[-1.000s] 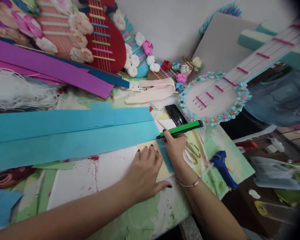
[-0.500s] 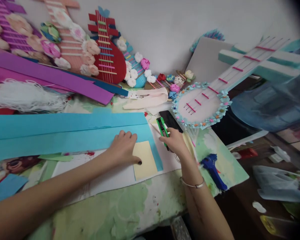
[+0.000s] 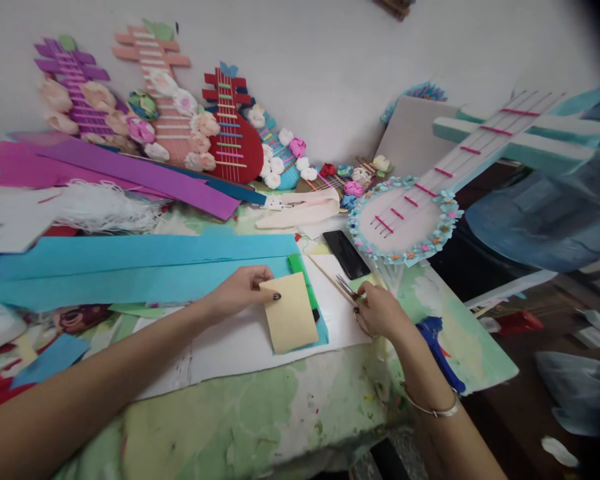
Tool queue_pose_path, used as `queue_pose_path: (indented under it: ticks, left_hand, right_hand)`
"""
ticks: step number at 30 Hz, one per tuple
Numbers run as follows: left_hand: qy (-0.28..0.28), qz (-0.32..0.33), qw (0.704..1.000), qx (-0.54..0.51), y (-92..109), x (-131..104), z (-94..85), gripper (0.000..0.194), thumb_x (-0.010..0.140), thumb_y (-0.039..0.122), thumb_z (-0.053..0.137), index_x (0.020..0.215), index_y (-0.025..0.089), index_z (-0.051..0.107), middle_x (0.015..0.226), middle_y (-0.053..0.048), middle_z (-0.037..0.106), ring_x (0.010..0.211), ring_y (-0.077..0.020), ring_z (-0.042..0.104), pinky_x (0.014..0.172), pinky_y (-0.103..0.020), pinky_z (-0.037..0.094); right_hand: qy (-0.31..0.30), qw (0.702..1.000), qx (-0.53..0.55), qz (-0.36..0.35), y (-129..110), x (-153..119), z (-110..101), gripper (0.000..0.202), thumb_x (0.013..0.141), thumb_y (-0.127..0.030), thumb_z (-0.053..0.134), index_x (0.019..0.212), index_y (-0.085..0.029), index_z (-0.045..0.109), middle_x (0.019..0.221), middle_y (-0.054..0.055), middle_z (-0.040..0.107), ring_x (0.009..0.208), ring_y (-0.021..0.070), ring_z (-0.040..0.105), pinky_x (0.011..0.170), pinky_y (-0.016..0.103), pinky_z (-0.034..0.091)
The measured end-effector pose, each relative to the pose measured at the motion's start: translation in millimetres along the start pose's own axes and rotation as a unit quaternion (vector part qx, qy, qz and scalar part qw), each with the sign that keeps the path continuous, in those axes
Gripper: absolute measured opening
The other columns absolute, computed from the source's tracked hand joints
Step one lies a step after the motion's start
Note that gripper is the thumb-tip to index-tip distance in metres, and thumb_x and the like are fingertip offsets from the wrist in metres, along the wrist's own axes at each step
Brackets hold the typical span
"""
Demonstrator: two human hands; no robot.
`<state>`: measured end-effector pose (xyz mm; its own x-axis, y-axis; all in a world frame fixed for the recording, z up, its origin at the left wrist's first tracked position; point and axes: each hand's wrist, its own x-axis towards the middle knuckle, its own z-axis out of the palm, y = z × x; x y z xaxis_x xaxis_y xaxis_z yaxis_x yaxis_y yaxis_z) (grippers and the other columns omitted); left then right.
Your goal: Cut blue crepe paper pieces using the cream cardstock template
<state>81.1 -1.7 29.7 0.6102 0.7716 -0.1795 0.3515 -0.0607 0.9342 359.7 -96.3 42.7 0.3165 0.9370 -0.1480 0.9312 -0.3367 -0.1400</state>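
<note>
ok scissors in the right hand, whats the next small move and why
Probably bring the scissors over to the cream paper: the left hand pinches it by its upper left corner, and the right hand holds the scissors with the blades pointing leftward, short of its edge.

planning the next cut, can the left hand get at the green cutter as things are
Not easily, it seems: the left hand is holding the yellow card, which overlaps part of the green cutter, though the cutter's upper end looks uncovered.
</note>
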Motion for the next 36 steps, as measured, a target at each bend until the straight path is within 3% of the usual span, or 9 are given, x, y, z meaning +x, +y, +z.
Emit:
queue_pose_path:
  ticks: [3, 6, 10, 13, 15, 20, 25, 30, 36]
  left_hand:
    - [0.026, 0.000, 0.994, -0.106, -2.7, -7.8, -6.1, 0.039, 0.071, 0.050, 0.066, 0.089, 0.017, 0.054, 0.088, -0.006, 0.070, 0.077, -0.0187, 0.065, 0.068, -0.028, 0.049]
    - [0.022, -0.013, 0.985, -0.169, -4.1, -17.6, -12.3, 0.043, 0.075, 0.051, 0.067, 0.098, 0.015, 0.061, 0.091, -0.009, 0.072, 0.071, -0.0192, 0.066, 0.062, -0.029, 0.051]
    - [-0.004, -0.015, 0.980, -0.197, -0.9, -31.4, -17.6, 0.037, 0.075, 0.046, 0.074, 0.094, 0.015, 0.068, 0.087, -0.008, 0.073, 0.069, -0.0174, 0.066, 0.059, -0.025, 0.051]
    - [-0.018, -0.012, 0.977, -0.213, 0.1, -36.8, -19.0, 0.033, 0.076, 0.043, 0.076, 0.092, 0.015, 0.070, 0.085, -0.007, 0.074, 0.068, -0.0162, 0.067, 0.057, -0.021, 0.050]
    - [-0.011, -0.020, 0.973, -0.231, -1.3, -37.8, -19.6, 0.033, 0.076, 0.042, 0.076, 0.094, 0.015, 0.071, 0.084, -0.007, 0.075, 0.067, -0.0163, 0.068, 0.056, -0.021, 0.051]
    - [0.007, -0.055, 0.972, -0.226, -4.4, -39.4, -21.6, 0.031, 0.075, 0.041, 0.077, 0.090, 0.014, 0.072, 0.074, -0.006, 0.074, 0.056, -0.0161, 0.067, 0.047, -0.021, 0.048]
    - [-0.006, -0.033, 0.973, -0.229, -0.6, -42.2, -23.7, 0.028, 0.072, 0.039, 0.079, 0.085, 0.014, 0.074, 0.077, -0.006, 0.075, 0.060, -0.0158, 0.067, 0.051, -0.020, 0.050]
    - [0.001, -0.030, 0.973, -0.228, 4.1, -43.8, -26.8, 0.027, 0.067, 0.035, 0.082, 0.082, 0.015, 0.072, 0.075, -0.005, 0.074, 0.060, -0.0163, 0.066, 0.049, -0.021, 0.049]
    - [-0.001, -0.027, 0.977, -0.213, 8.7, -45.9, -30.2, 0.027, 0.064, 0.034, 0.083, 0.079, 0.017, 0.070, 0.076, -0.005, 0.074, 0.061, -0.0179, 0.066, 0.051, -0.023, 0.050]
  right_hand:
    - [-0.015, 1.000, -0.025, -0.008, 8.7, 0.1, 1.3, 0.030, 0.077, -0.011, 0.064, 0.107, -0.010, 0.063, 0.098, 0.016, 0.067, 0.088, 0.0246, 0.062, 0.066, 0.027, 0.035]
    - [-0.027, 0.999, -0.039, -0.010, 12.2, 2.1, -0.1, 0.018, 0.078, -0.016, 0.064, 0.094, -0.009, 0.065, 0.099, 0.019, 0.066, 0.090, 0.0259, 0.062, 0.067, 0.027, 0.036]
    - [-0.065, 0.997, -0.030, -0.028, 12.5, 2.0, -5.2, 0.009, 0.081, -0.023, 0.060, 0.080, -0.014, 0.062, 0.082, 0.011, 0.067, 0.078, 0.0224, 0.061, 0.062, 0.026, 0.035]
    - [-0.086, 0.995, -0.022, -0.041, 10.2, -0.9, -7.8, 0.006, 0.077, -0.021, 0.060, 0.073, -0.017, 0.058, 0.075, 0.008, 0.066, 0.072, 0.0200, 0.058, 0.059, 0.025, 0.034]
    - [-0.087, 0.995, -0.019, -0.045, 8.5, -3.2, -7.1, 0.007, 0.073, -0.020, 0.060, 0.079, -0.016, 0.057, 0.074, 0.007, 0.064, 0.071, 0.0193, 0.057, 0.058, 0.025, 0.033]
    - [-0.087, 0.994, 0.004, -0.071, 12.8, -6.4, -0.7, 0.046, 0.072, -0.017, 0.057, 0.117, -0.011, 0.047, 0.068, 0.000, 0.060, 0.065, 0.0173, 0.054, 0.057, 0.025, 0.033]
    - [-0.103, 0.986, 0.082, -0.097, 28.8, -4.6, 4.0, 0.065, 0.066, -0.014, 0.057, 0.130, -0.015, 0.043, 0.075, -0.002, 0.058, 0.063, 0.0140, 0.054, 0.057, 0.023, 0.037]
    - [-0.029, 0.991, 0.101, -0.078, 29.1, -8.9, -3.5, 0.075, 0.064, -0.010, 0.056, 0.137, -0.020, 0.044, 0.100, 0.004, 0.060, 0.063, 0.0120, 0.057, 0.057, 0.024, 0.043]
    - [0.070, 0.997, 0.008, -0.029, 32.5, -20.7, -33.9, 0.053, 0.068, -0.013, 0.062, 0.121, -0.016, 0.063, 0.074, 0.001, 0.069, 0.066, 0.0188, 0.064, 0.065, 0.030, 0.046]
